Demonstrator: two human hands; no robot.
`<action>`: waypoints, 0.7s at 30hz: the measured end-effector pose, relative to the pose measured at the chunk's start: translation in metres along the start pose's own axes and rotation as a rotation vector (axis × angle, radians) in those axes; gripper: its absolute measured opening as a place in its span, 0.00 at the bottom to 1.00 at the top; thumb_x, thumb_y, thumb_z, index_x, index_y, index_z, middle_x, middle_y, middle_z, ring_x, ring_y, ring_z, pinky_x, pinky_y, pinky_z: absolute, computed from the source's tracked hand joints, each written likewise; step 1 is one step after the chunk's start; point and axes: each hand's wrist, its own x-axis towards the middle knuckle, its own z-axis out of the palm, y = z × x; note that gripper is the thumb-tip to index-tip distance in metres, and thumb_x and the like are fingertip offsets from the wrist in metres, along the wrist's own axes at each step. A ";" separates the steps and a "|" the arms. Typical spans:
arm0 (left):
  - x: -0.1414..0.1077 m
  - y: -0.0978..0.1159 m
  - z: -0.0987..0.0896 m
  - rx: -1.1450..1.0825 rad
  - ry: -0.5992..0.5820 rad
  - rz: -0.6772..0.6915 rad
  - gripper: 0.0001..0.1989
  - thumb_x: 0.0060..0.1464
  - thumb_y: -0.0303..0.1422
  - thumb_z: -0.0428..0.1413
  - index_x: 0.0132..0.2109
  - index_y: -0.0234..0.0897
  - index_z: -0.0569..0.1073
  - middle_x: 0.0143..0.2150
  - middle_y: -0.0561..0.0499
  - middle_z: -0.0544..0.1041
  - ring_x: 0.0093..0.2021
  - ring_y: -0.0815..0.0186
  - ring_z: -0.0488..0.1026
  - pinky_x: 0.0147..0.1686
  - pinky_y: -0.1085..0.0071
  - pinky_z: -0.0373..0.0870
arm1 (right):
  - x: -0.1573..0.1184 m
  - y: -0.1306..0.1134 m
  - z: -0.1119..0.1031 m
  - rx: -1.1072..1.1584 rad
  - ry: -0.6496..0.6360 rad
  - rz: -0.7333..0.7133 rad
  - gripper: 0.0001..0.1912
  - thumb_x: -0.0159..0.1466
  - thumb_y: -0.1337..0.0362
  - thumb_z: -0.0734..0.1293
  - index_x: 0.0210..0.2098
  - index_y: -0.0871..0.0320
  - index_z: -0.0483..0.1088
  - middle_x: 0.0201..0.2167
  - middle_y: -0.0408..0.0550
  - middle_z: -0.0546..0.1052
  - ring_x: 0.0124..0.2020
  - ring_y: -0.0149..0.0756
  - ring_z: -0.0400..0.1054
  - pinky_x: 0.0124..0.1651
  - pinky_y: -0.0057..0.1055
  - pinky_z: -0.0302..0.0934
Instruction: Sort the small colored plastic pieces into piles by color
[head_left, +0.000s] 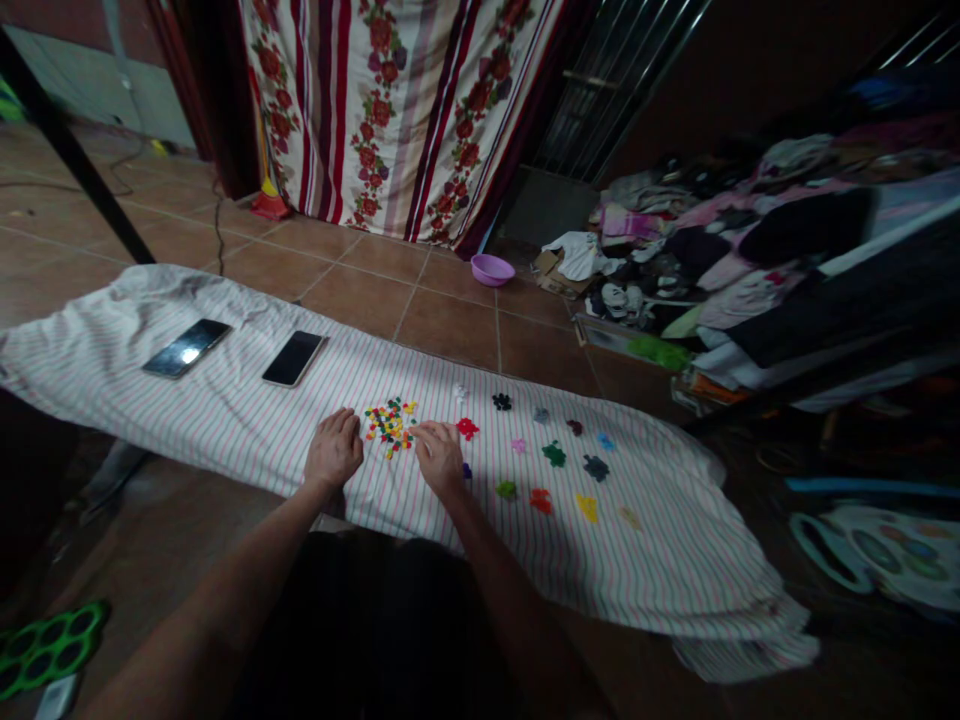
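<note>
Right hand [441, 455] at mixed pieces [390, 425], left hand [334, 447] beside; neither grip can be told. Red cluster [467, 429] could be scattered if brushed.

Two hands were in play for you, one left hand [334, 448] and one right hand [441, 458], and you had one mixed pile [391, 428] of small pieces, too tiny to count singly! Then came the single-colour clusters [554, 455], and fourteen of them showed: five in the far row, four in the middle, five in the near one! You also had two phones [295, 358], one striped cloth [675, 570], one purple bowl [493, 270] and one flowered curtain [405, 110]!
</note>
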 end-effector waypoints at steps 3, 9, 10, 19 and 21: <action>0.001 0.001 -0.001 -0.004 -0.005 0.000 0.18 0.55 0.28 0.48 0.51 0.33 0.73 0.56 0.37 0.75 0.61 0.50 0.69 0.60 0.52 0.65 | 0.008 -0.018 0.007 -0.014 -0.052 -0.040 0.15 0.67 0.69 0.63 0.45 0.51 0.80 0.54 0.49 0.74 0.55 0.45 0.59 0.59 0.42 0.57; 0.001 0.002 -0.002 -0.014 -0.009 0.000 0.18 0.55 0.28 0.48 0.52 0.34 0.73 0.56 0.37 0.76 0.60 0.50 0.69 0.60 0.51 0.65 | 0.012 -0.029 0.015 -0.040 -0.091 -0.033 0.14 0.67 0.67 0.63 0.43 0.50 0.80 0.58 0.50 0.71 0.57 0.48 0.57 0.60 0.47 0.57; 0.001 0.002 -0.002 -0.015 -0.010 -0.004 0.18 0.55 0.28 0.48 0.52 0.34 0.73 0.56 0.37 0.76 0.61 0.50 0.69 0.60 0.51 0.65 | 0.013 -0.028 0.015 -0.034 -0.085 -0.035 0.13 0.67 0.67 0.63 0.43 0.50 0.80 0.57 0.50 0.72 0.57 0.48 0.57 0.60 0.47 0.57; 0.000 0.001 -0.001 -0.017 -0.019 0.002 0.19 0.55 0.28 0.48 0.53 0.34 0.73 0.56 0.37 0.75 0.61 0.50 0.69 0.60 0.50 0.65 | 0.017 -0.036 0.016 -0.072 -0.114 -0.047 0.12 0.66 0.70 0.64 0.39 0.52 0.80 0.56 0.50 0.73 0.58 0.47 0.57 0.59 0.46 0.59; 0.000 0.000 -0.001 -0.022 -0.015 -0.001 0.19 0.55 0.28 0.49 0.53 0.34 0.73 0.56 0.37 0.75 0.60 0.49 0.69 0.60 0.50 0.64 | 0.017 -0.038 0.016 -0.099 -0.142 -0.045 0.11 0.66 0.69 0.64 0.39 0.52 0.80 0.57 0.50 0.72 0.58 0.47 0.57 0.59 0.47 0.59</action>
